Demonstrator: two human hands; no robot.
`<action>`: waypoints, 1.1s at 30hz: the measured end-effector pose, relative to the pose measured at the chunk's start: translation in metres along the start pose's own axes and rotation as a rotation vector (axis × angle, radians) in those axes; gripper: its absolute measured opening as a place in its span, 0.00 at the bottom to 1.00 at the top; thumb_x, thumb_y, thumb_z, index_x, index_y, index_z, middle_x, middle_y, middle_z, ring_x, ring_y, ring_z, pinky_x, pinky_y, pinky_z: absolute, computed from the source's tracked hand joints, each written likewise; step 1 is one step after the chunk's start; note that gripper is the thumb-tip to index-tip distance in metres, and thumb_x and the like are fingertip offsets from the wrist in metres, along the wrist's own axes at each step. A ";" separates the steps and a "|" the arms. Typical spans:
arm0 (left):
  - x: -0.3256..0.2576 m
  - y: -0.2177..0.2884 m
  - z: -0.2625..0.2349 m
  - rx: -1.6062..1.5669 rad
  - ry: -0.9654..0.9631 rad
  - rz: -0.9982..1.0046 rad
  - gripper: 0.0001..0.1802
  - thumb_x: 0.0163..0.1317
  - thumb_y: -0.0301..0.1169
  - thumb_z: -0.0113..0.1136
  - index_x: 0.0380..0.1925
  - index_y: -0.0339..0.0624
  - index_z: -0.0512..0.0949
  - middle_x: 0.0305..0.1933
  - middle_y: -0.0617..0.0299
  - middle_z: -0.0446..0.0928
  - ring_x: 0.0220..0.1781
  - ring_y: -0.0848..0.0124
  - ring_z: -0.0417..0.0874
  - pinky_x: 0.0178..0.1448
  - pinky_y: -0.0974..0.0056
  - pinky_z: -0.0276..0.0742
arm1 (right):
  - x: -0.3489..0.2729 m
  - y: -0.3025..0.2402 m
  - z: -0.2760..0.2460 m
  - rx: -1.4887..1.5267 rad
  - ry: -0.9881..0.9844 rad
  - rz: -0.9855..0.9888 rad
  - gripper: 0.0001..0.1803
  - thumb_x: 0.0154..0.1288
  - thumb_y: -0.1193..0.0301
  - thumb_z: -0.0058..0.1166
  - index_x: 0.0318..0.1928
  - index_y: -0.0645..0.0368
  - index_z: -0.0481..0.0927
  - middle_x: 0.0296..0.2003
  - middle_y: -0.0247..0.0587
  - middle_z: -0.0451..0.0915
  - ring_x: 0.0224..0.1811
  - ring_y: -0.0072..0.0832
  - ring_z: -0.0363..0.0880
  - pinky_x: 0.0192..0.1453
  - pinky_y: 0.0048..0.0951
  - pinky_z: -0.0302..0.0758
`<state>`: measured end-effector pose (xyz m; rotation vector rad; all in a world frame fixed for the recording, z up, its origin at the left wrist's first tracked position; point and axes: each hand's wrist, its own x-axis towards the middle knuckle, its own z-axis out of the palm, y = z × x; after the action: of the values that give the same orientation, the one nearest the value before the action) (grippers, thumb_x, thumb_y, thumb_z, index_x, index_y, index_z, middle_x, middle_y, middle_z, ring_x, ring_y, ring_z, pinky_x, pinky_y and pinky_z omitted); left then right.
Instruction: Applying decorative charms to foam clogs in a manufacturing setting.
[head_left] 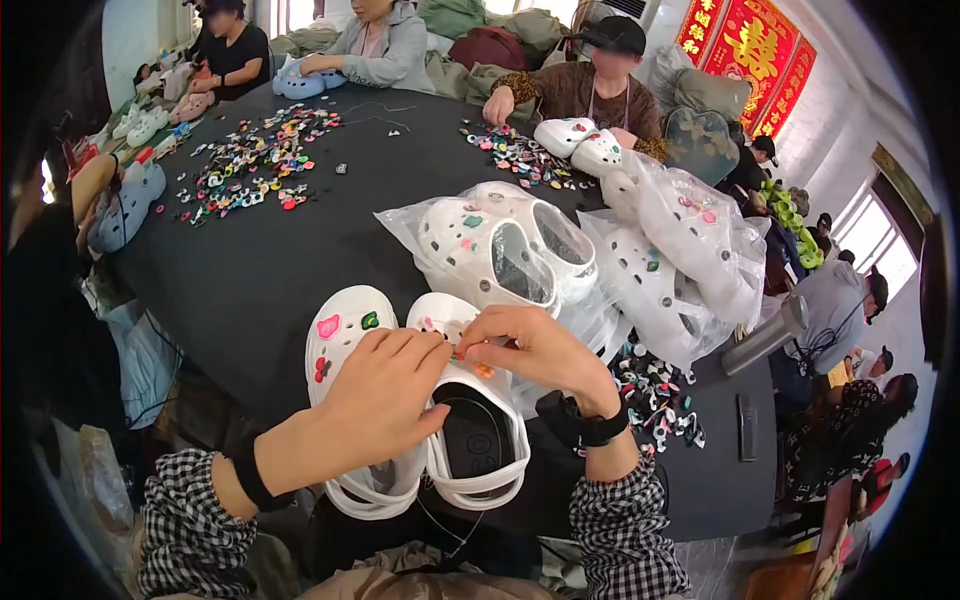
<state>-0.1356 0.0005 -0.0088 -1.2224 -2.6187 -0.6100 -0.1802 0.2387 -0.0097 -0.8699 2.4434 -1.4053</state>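
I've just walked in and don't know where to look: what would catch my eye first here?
Nearest the camera, a left hand and a right hand press on a pair of white clogs dotted with small coloured charms, on a round black table. Just behind lie more white clogs in clear plastic bags. Heaps of bright charms are scattered across the far side, where other people sit.

Crowded work table, bagged clogs, loose charms, co-workers round the far edge.
Black table [280, 270] carries clear bags of white clogs [500, 250] and [690, 250], a big scatter of coloured charms [255, 160], a smaller pile [520, 155], more charms [655, 395] near a dark remote-like bar [747, 427]. Seated person in a cap [600, 80] handles white clogs [580, 145]. Red wall hanging [755, 50] at upper right.
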 end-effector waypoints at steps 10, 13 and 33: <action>0.015 -0.009 0.012 -0.004 0.044 0.003 0.20 0.46 0.27 0.63 0.41 0.31 0.76 0.46 0.48 0.75 0.51 0.51 0.77 0.57 0.50 0.73 | -0.012 -0.010 0.006 -0.292 -0.030 -0.091 0.21 0.67 0.62 0.62 0.52 0.63 0.76 0.47 0.50 0.76 0.49 0.45 0.77 0.54 0.40 0.75; 0.011 -0.010 0.013 -0.014 0.067 0.004 0.18 0.46 0.27 0.63 0.40 0.32 0.77 0.46 0.48 0.75 0.51 0.51 0.77 0.56 0.50 0.74 | -0.015 -0.013 0.010 -0.272 -0.040 -0.144 0.21 0.64 0.64 0.65 0.51 0.62 0.75 0.47 0.50 0.76 0.48 0.46 0.77 0.54 0.40 0.75; 0.016 -0.013 0.011 -0.105 0.047 0.026 0.17 0.44 0.28 0.62 0.37 0.33 0.78 0.42 0.51 0.77 0.52 0.51 0.76 0.59 0.52 0.70 | -0.017 -0.030 0.051 -0.746 0.277 -0.077 0.11 0.47 0.77 0.68 0.33 0.61 0.82 0.38 0.41 0.75 0.45 0.43 0.79 0.45 0.42 0.79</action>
<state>-0.1559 0.0092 -0.0167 -1.2529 -2.5577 -0.7702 -0.1324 0.2002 -0.0138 -0.9457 3.2445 -0.6280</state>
